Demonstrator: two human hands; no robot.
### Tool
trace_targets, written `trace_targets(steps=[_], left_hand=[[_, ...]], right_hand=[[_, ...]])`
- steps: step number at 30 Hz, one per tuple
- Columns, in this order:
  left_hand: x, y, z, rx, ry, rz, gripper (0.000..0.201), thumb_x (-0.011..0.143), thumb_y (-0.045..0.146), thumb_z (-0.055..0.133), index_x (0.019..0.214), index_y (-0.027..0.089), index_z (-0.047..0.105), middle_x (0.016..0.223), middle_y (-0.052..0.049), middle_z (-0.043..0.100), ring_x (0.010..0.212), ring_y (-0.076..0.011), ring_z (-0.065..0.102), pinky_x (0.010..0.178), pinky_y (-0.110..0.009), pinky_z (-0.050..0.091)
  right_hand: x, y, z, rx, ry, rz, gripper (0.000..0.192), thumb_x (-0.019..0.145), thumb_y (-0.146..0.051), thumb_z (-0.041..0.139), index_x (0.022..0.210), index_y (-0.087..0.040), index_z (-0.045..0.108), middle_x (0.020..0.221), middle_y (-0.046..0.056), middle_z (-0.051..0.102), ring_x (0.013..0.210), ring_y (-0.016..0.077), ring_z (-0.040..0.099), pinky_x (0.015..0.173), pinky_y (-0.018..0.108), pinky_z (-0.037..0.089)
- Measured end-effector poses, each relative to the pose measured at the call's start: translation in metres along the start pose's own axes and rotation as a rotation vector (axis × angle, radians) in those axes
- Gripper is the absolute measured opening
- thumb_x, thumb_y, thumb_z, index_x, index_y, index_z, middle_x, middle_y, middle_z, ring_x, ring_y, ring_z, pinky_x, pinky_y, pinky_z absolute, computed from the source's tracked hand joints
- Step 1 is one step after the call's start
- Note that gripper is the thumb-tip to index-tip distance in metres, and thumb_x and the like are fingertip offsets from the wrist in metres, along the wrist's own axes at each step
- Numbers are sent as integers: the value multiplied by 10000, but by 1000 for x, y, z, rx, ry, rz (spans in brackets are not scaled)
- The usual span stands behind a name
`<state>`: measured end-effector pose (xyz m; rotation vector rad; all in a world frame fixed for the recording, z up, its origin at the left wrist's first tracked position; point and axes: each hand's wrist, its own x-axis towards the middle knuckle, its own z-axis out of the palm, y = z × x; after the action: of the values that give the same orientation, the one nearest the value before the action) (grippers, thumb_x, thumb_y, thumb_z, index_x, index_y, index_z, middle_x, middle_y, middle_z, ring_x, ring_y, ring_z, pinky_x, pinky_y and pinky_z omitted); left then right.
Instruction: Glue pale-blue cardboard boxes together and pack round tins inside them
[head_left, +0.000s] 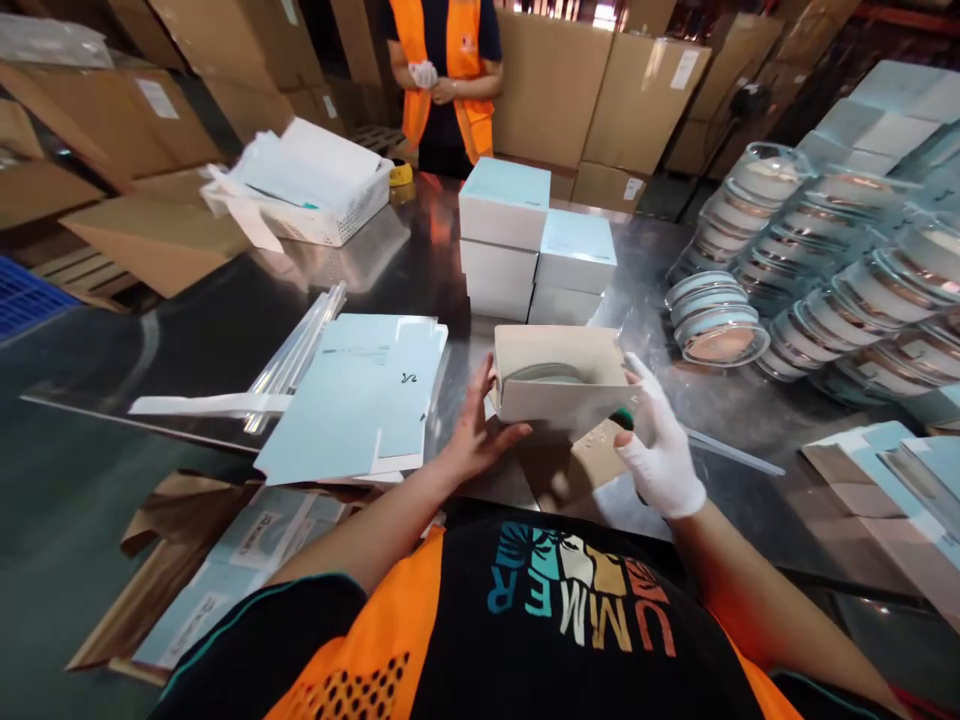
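Stacked cardboard cartons (pixel 555 85) wall in the far side of a shiny steel table (pixel 225 320), where another person in an orange vest (pixel 448 75) stands with hands together.

Close to the near edge sits an open white box (pixel 559 385) with a round disc lying inside it. The bare left hand (pixel 476 430) presses against the box's left wall, fingers spread along its side and lower corner. The gloved right hand (pixel 660 450) holds the box's right front corner, fingers curled on the wall; something small and green shows at the fingertips (what it is cannot be told).

Just behind the box stands a block of closed pale blue boxes (pixel 536 245), two stacks side by side, shutting off the way straight ahead. To the right, rows of wrapped round discs (pixel 817 260) lean in long stacks, the nearest one (pixel 716 320) close to the box. To the left lies a pile of flat light blue sheets (pixel 360 395), with clear plastic strips (pixel 296 350) beside it and a white basket of papers (pixel 315 195) further back. More flat blanks (pixel 892 470) lie at the right edge.

Bare steel shows between the sheets and the box, and left of the basket. The wearer's shirt reads "UMMER" (pixel 581 600), seen upside down.
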<state>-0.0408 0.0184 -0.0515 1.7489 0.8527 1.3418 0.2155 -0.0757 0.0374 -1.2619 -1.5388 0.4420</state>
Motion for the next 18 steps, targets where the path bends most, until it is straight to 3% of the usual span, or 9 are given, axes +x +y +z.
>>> trace_targets(steps=[3,5,7,9,11,13,15,18], left_hand=[[13,22,8,-6,-46,147,629,869,745,755,1240,237,737,1291,-145,724,1328,-352,644,1168,-518,517],[20,29,15,-44,-9,168,576,937,762,652,1103,222,765,1152,-129,735,1201,-320,686,1102,-484,554],[22,28,19,-84,131,148,654,940,797,611,1196,208,730,1241,-150,705,1195,-308,688,1058,-457,573],[21,21,18,-67,178,137,785,858,865,655,1293,213,690,1351,-171,669,1284,-330,658,1096,-476,557],[20,13,12,0,73,137,821,760,891,737,1250,232,723,1299,-155,708,1361,-362,614,1189,-536,492],[20,7,4,59,-12,102,747,724,846,811,1170,249,768,1164,-122,756,1384,-375,592,1244,-580,426],[20,7,-2,65,33,65,696,723,806,844,1143,255,780,1103,-98,767,1340,-366,614,1238,-576,424],[22,14,-5,31,201,58,644,754,766,848,1133,251,767,1110,-77,754,1207,-321,667,1141,-490,498]], right_hand=[[7,12,31,156,26,195,792,925,-867,554,1332,-207,712,1427,155,709,1378,352,653,1161,512,543],[16,13,51,172,107,260,636,970,-755,553,1252,-207,712,1227,119,768,1186,311,724,1068,476,591],[26,12,65,129,234,265,483,930,-570,659,1250,-209,661,1152,89,757,1080,271,721,1023,444,598],[33,10,71,111,347,246,496,848,-428,713,1285,-222,599,1186,76,732,1054,238,705,1005,412,596],[37,10,62,114,348,209,532,836,-387,696,1330,-241,562,1248,81,719,1049,219,704,973,392,602],[37,16,38,49,248,171,466,915,-430,638,1341,-248,583,1299,100,722,1082,227,709,983,405,599],[30,26,5,-202,147,176,433,967,-488,603,1300,-216,646,1309,146,728,1136,274,708,1029,460,578],[7,47,-40,-718,-19,387,470,848,-495,766,1178,-163,727,1133,203,764,1034,354,746,955,498,585]])
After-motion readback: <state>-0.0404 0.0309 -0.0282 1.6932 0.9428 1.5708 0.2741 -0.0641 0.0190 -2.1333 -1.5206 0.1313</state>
